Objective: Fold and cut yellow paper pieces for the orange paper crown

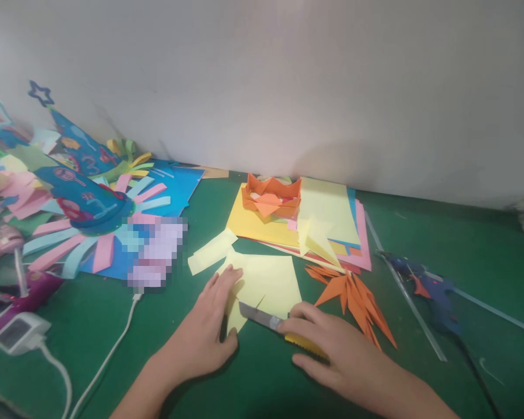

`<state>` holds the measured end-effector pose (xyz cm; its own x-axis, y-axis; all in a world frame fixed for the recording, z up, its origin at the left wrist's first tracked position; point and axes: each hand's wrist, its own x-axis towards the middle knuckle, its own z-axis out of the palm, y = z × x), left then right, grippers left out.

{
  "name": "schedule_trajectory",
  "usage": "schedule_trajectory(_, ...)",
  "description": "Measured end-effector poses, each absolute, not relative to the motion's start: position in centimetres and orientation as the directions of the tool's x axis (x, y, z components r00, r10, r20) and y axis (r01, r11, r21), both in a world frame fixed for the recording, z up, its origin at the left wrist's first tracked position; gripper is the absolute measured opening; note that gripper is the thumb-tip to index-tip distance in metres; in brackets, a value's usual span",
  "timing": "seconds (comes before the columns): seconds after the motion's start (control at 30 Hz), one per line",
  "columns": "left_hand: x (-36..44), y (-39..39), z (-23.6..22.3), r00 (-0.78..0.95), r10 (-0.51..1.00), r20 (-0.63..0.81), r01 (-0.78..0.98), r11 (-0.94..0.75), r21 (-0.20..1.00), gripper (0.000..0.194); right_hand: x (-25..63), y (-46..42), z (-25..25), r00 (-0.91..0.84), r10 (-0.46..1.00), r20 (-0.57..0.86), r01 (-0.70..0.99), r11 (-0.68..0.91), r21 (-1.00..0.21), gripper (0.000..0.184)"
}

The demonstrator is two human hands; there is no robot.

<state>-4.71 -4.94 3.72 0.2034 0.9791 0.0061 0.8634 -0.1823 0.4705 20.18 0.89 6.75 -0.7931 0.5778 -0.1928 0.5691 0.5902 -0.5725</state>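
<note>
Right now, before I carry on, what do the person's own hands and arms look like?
The left hand and right hand are bare: no gloves, rings or markings show. The left forearm and right forearm are uncovered to the picture's edge, without visible sleeves, watches or bracelets.

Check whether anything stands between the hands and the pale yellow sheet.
Nothing visible does. The left hand rests on the pale yellow sheet; the right hand holds the utility knife, which overlaps the sheet's near edge in this view. The folded orange paper lies to the sheet's right, not between them.
</note>
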Motion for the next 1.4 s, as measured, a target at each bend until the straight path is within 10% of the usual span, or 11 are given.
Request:
schedule_trajectory(0.67, -4.8, -4.7, 4.1, 0.356, 0.933, -0.051, 0.862, -0.307, 0.403, 0.064, 20.0, 0.9, 3.9, -0.811, 0.582, 0.059, 0.549, 0.792, -0.267, 0.033)
schedule_trajectory(1.4, -5.1, -4.6, 4.1, 0.342, 0.934, -0.107, 0.860, -0.265, 0.436, 0.057, 20.4, 1.4, 4.9, -0.788, 0.615, -0.025, 0.598, 0.756, -0.266, 0.034)
